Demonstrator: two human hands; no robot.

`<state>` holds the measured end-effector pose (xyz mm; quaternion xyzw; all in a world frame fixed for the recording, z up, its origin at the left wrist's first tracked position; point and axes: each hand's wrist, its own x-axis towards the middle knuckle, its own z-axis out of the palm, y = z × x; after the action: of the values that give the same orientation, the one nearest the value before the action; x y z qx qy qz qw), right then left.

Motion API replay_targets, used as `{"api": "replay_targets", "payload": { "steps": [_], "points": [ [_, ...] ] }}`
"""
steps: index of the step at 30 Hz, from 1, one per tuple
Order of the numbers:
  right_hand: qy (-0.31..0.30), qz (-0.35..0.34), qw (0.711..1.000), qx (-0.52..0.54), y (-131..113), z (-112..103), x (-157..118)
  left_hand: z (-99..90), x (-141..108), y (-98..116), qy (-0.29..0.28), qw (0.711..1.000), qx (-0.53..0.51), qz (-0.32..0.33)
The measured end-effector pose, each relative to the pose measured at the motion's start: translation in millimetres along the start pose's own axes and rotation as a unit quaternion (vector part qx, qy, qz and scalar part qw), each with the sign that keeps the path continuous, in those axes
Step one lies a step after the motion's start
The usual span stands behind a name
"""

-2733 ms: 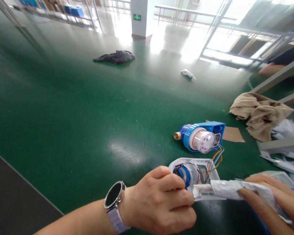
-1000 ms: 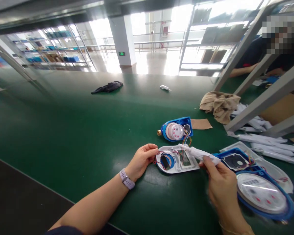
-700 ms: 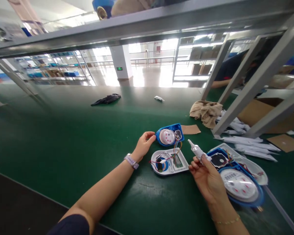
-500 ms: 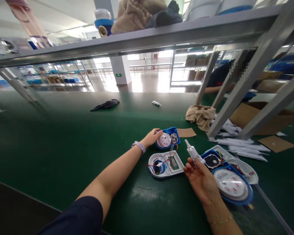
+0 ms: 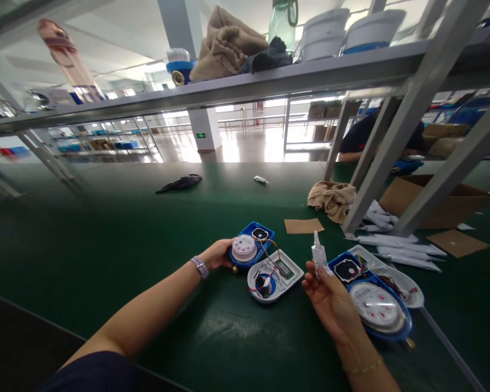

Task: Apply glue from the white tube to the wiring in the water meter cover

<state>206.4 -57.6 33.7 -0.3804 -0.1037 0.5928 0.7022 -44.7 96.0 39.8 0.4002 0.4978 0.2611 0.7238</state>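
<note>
1. The left hand lies at the left edge of a blue water meter body; its fingers are closed on that edge, and a watch sits on the wrist.
2. This meter body rests on the green counter, its white round register facing up — a brass fitting shows just under it.
3. Coloured wires run from the meter body to a white cover, which lies open side up just beside it (a blue ring part is inside it).
4. The right hand is raised near the white cover, palm up; its fingers are closed around a small white tube whose nozzle points up.
5. Just right of this hand lies a second blue water meter with a round dial, together with its own white cover.
6. Farther on the counter there are a piece of cardboard, a beige cloth, several white tubes and a dark cloth.
7. A grey shelf crosses above — on it are cloths and white buckets.
</note>
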Motion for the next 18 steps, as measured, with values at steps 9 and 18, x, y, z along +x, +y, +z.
{"api": "replay_targets", "payload": {
  "steps": [9,18],
  "points": [
    [0.019,-0.008,1.0,0.011,-5,9,-12,5.5,8,-4,0.073,0.984,-0.152,0.055],
    [0.076,0.027,0.996,0.036,-2,8,-13,2.8,141,69,0.248,0.932,-0.214,0.152]
  ]
}}
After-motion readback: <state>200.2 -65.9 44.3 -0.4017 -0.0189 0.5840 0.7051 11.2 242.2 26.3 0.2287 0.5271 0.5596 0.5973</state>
